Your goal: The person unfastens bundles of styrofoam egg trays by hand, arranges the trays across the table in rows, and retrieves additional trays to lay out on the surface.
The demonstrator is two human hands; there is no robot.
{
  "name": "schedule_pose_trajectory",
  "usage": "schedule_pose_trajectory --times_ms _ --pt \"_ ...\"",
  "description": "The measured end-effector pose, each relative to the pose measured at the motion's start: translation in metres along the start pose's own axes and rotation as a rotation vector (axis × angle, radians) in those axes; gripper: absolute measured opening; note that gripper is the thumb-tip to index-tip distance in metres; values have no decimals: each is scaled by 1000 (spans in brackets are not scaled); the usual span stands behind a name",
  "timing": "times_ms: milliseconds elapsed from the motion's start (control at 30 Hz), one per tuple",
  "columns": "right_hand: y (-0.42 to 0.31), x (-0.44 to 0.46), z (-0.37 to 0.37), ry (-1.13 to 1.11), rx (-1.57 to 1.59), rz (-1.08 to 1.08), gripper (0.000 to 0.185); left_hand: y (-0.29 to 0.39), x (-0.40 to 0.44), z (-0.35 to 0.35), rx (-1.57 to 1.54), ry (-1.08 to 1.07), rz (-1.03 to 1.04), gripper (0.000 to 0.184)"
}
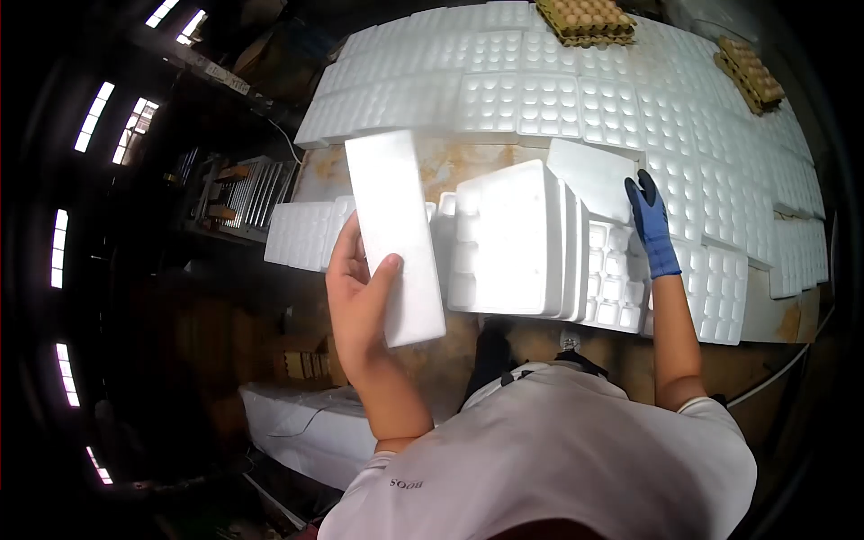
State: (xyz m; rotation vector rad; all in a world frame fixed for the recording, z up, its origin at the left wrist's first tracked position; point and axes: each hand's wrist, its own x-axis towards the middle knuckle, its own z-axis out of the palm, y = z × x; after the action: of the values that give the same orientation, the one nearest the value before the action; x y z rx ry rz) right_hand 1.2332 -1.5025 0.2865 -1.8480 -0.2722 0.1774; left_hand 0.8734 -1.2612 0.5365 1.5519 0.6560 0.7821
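My bare left hand (358, 292) grips a white foam slab (396, 238), its thumb across the near face and its fingers behind. The slab stands tilted above the table's front edge. My right hand (652, 225), in a blue glove with dark fingertips, has its fingers at the right edge of a flat white foam lid (591, 180). Its thumb lies on the lid; what the other fingers do underneath is hidden. Between my hands stand several foam egg trays (508, 238) on edge, leaning together. Another foam tray with egg hollows (616, 279) lies beside them.
Rows of white foam trays (549, 103) cover the table (432, 162). Stacked egg cartons with brown eggs (585, 20) sit at the far side, and more eggs in cartons (751, 76) at the far right. A metal roller rack (252, 193) is at left. White wrapped material (306, 432) lies below.
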Motion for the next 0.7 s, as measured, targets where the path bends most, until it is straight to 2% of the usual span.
schedule_pose_trajectory --times_ms 33,67,133,200,267,300,367,433,533,600,700 --pt "-38 -2 -4 -15 -11 -17 69 1 10 -24 -23 65 25 69" --pt "-23 6 -6 -139 426 -133 62 1 23 -49 -47 130 50 70" --pt "-113 -37 -5 -232 336 -70 60 -18 58 -105 -36 171 60 71" --pt "-169 -82 20 -241 -203 -184 70 -52 105 -156 65 161 44 67" --pt "-173 -108 39 -236 -483 -240 80 -95 157 -194 428 232 65 60" --pt "-161 -114 43 -219 -459 -186 83 -119 183 -213 650 197 189 60" --pt "-141 -126 46 -162 -425 -69 88 -144 232 -222 972 168 125 55" --pt "-131 -133 45 -127 -464 26 89 -205 287 -246 1129 173 201 53" --pt "-125 -144 39 -122 -610 132 87 -276 360 -286 1352 72 -4 48" --pt "-104 -147 26 -134 -710 65 78 -313 396 -315 1439 103 -79 40" --pt "-87 -147 13 -90 -789 89 77 -341 432 -352 1475 115 -136 34"
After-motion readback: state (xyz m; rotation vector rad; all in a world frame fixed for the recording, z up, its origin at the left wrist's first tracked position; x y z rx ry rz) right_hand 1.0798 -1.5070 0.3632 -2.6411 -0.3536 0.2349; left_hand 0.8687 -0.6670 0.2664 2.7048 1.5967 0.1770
